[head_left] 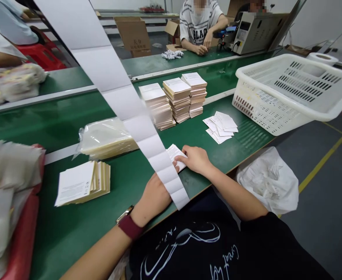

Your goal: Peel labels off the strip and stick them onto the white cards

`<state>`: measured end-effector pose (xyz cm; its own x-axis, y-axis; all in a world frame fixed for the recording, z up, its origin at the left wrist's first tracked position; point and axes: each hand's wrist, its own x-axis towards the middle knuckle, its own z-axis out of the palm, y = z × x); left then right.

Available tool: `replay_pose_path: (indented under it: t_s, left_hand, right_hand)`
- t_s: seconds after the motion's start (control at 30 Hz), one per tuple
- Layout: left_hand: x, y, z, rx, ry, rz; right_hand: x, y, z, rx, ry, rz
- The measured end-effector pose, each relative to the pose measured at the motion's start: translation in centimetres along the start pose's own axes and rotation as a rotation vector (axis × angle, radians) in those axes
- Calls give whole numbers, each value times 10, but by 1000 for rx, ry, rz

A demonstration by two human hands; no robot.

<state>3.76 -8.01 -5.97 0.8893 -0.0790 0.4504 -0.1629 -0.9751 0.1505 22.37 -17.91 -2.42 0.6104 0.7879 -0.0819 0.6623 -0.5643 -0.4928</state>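
The card (179,158) lies at the counter's (127,182) near edge, its fine print too small to read. The visible part slants from far left to near right; the strip (144,136) crossing in front hides the rest, so its long axis cannot be told. The right hand (198,160) pinches its right side between thumb and fingers. The left hand (156,192) has a fingertip at the card, but the strip hides its grip: cannot tell. "Great" is scrawled on the black shirt (232,233); across the counter, a striped shirt (198,23) shows "BLA". The carton's (131,33) Chinese characters are unclear. Beyond the card stand three piles (176,84); loose cards (221,126) and a basket (258,105) lie rightward, a wrapped pack (106,136) and a fanned pile (76,182) leftward.
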Motion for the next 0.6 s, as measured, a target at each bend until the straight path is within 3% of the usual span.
replay_pose_path:
  t_s: [0.17,0.3,0.53,0.6]
  left_hand:
    - [2,4,-4,46,-26,20]
    - [2,5,-1,27,-38,7]
    - [-1,2,2,10,-22,-30]
    - [-1,1,2,23,-33,-20]
  right_hand:
    - [-7,9,4,211,-81,-105]
    - [-10,20,7,359,-23,-144]
    - [9,-1,6,76,0,13]
    - [13,-5,7,84,5,24]
